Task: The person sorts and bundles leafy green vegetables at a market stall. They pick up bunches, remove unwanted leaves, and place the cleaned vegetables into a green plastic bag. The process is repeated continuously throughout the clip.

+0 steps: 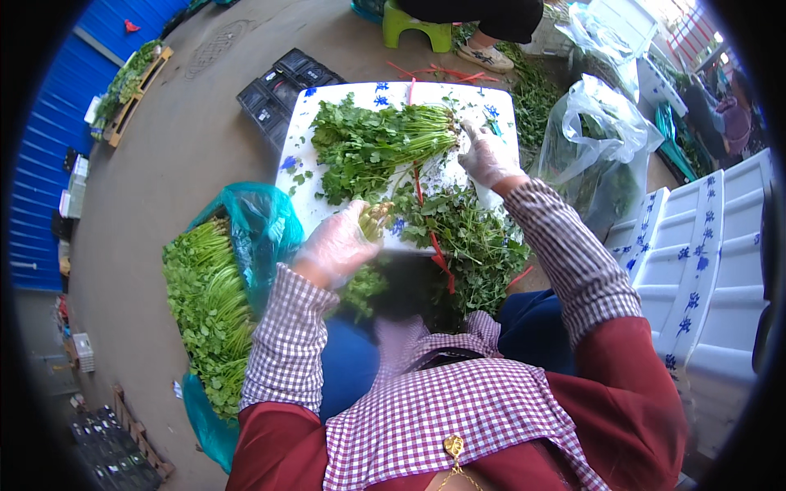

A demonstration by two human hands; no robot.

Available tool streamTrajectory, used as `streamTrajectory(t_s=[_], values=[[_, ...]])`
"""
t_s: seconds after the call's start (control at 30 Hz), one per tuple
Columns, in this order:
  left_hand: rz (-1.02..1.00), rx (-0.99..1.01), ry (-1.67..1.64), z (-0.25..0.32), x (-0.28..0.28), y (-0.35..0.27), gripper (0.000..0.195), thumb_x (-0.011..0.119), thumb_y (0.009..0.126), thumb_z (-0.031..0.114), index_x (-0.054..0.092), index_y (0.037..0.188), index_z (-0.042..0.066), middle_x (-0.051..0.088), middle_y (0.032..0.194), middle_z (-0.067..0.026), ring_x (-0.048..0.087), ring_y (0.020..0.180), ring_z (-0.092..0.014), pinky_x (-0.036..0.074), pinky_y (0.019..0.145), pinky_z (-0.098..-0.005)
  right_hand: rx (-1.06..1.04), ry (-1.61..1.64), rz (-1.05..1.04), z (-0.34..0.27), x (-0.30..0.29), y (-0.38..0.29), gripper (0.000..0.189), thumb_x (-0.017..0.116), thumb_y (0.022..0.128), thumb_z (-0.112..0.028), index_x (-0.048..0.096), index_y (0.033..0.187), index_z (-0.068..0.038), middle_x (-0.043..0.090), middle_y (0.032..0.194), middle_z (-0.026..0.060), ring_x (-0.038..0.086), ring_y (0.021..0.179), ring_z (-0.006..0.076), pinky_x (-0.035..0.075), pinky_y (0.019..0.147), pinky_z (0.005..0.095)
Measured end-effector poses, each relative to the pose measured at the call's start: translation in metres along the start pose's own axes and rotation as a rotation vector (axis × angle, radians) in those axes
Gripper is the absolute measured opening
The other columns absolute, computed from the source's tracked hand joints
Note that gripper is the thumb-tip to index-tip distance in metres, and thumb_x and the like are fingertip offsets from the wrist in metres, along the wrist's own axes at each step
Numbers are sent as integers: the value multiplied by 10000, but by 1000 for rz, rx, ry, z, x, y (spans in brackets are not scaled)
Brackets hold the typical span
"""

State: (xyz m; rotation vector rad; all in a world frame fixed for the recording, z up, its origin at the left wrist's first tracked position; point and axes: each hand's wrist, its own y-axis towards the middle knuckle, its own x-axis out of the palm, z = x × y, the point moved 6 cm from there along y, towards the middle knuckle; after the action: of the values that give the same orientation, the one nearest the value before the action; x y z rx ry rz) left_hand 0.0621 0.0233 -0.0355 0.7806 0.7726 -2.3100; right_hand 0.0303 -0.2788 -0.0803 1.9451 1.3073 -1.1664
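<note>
My left hand point(344, 242), in a clear plastic glove, grips a small bunch of green stems point(376, 221) by its pale root end; leaves hang below, blurred. A larger bunch of coriander-like greens point(374, 138) lies across a white foam box point(301, 144), roots to the right. My gloved right hand point(488, 156) is just beside those roots, its index finger stretched out and nothing visible in its grasp. Beyond its knuckles is a small teal object point(495, 127), too small to identify. Loose leafy trimmings point(476, 236) cover the box's near right corner and spill over its edge.
At left, a teal plastic bag point(264, 215) holds packed greens point(212, 313). Red ties point(437, 245) cross the box. Black crates point(282, 92) stand behind it. To the right are a clear bag of greens point(599, 153) and white foam boxes point(706, 245). A person's shoe point(485, 56) is near a green stool point(417, 27).
</note>
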Motion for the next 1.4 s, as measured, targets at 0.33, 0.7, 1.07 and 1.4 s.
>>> streamTrajectory(t_s=[0.33,0.7,1.07,1.4], values=[[430,103,109,10,-35,-6,364,825,827,223,716,1132,55,757,961,-178,745,880,-336,596,764,-400,-454,-410,129,-21,19,28,119,639,904,-125,732,928,-53,719,842,165,704,914,367,540,829,487],[661,359,142,46,-39,-33,286,806,798,90,716,1069,69,739,977,-148,726,885,-339,582,755,-413,-98,947,-292,-15,-16,-85,391,766,908,-63,557,1229,18,691,1017,59,701,908,134,571,830,283],[638,726,367,82,16,-41,285,851,725,156,676,949,137,708,1216,-109,721,795,-313,589,662,-388,4,1555,-513,-56,-11,-129,318,763,922,-108,548,1133,-9,670,1032,98,677,904,150,559,829,289],[565,718,483,85,30,-32,221,818,771,137,654,919,123,695,894,-83,704,747,-320,567,605,-408,-443,662,-56,-61,-36,-127,280,700,932,-141,732,1151,30,727,1152,127,677,1035,153,530,946,289]])
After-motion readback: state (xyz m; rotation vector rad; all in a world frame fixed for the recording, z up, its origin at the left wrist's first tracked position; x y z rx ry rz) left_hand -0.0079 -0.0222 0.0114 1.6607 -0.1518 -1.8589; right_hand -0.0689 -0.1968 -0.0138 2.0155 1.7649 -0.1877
